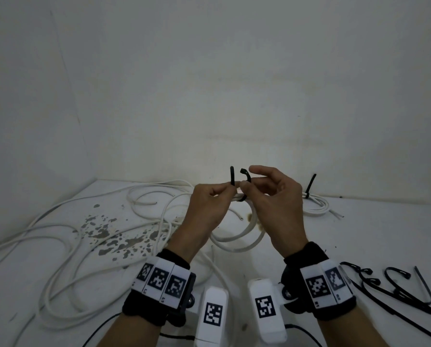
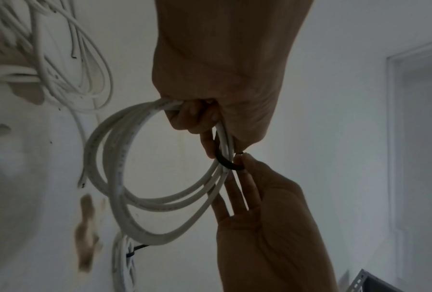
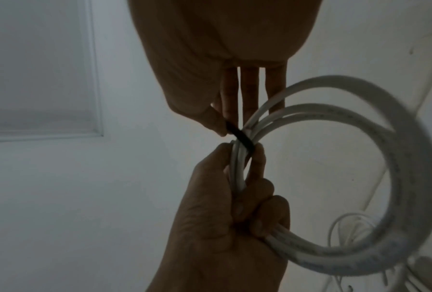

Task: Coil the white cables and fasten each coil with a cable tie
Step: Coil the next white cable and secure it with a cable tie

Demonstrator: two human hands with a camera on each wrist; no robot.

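Both hands are raised above the white table (image 1: 374,236). My left hand (image 1: 207,199) grips a coil of white cable (image 1: 237,242), its fingers (image 2: 192,116) curled round the bundled strands. A black cable tie (image 1: 242,198) loops round the strands between the two hands. Both tie ends stick up; the left one (image 1: 232,175) rises beside my left thumb and index finger. My right hand (image 1: 272,196) pinches the other end (image 1: 246,177) between thumb and index finger, the other fingers loosely spread. The wrist views show the tie (image 3: 243,140) lying loosely against the coil (image 3: 360,118).
A second white coil (image 1: 316,207) with a black tie (image 1: 311,185) on it lies at the back right by the wall. Loose white cables (image 1: 66,236) sprawl over the left of the table among dark stains (image 1: 109,234). Several spare black ties (image 1: 399,289) lie at the right.
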